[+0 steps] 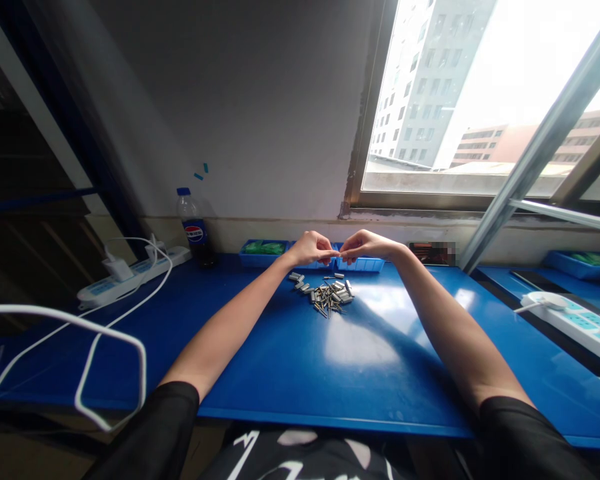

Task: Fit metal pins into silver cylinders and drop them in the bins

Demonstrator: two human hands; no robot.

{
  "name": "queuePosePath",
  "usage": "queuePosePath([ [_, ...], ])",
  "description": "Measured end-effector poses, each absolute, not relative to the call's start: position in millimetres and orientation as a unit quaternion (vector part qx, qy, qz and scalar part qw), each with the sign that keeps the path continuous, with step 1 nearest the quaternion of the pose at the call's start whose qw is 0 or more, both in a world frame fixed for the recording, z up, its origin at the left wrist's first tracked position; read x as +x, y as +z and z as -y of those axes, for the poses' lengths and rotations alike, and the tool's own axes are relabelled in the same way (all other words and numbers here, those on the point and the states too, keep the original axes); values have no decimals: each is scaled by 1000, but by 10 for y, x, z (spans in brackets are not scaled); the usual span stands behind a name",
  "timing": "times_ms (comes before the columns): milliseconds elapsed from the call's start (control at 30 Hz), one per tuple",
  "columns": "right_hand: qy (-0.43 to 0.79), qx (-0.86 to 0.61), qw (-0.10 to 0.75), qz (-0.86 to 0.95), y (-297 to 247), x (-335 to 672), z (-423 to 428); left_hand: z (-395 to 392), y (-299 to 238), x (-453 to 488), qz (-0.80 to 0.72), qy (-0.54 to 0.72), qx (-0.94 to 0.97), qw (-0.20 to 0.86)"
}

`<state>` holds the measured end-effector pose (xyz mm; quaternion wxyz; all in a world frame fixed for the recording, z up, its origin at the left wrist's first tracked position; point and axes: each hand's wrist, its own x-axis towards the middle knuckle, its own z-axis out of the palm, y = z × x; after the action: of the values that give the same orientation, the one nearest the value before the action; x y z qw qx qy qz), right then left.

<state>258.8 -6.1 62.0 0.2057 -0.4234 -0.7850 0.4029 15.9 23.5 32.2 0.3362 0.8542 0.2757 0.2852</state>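
Observation:
Both my hands meet above the far side of the blue table (280, 360), fingertips pinched together. My left hand (311, 249) comes in from the left with its fingers closed. Opposite it, my right hand (361, 245) is closed the same way, its fingertips touching or nearly touching the left ones. Whatever sits between the fingertips is too small to name. Just below the hands lies a loose pile of small metal pins and cylinders (331, 295), silver and brass in colour. Behind them, blue bins (367, 265) are partly hidden by the hands.
A blue tray (253, 259) with green packets stands at the back. To its left are a cola bottle (195, 230) and a white power strip (135, 275) with looping cables (143, 347). Another power strip (580, 323) lies right, past a metal post (500, 200).

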Motion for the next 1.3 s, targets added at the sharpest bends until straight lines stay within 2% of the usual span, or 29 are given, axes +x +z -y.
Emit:
queuePosePath([
  [167,313,-498,233,775,608,2664,1,-295,242,142,-299,197,915,183],
  [367,132,-633,282,709,597,2749,-31,-242,110,232,-289,90,947,110],
  [433,116,-642,280,704,600,2732,-22,-197,82,271,-293,72,950,81],
  [567,184,-620,262,716,586,2674,-19,-150,58,307,-295,56,953,35],
  [733,218,-592,228,742,522,2679,-73,-201,95,240,-282,49,956,64],
  [867,234,-559,190,772,502,2692,-92,-254,165,174,-240,136,948,156],
  [1000,306,-526,171,775,507,2677,-82,-282,232,165,-208,266,910,242],
  [1167,407,-487,165,755,534,2644,-31,-275,285,185,-205,352,880,246],
  [1300,421,-452,188,764,572,2608,16,-262,301,183,-215,365,877,227],
])
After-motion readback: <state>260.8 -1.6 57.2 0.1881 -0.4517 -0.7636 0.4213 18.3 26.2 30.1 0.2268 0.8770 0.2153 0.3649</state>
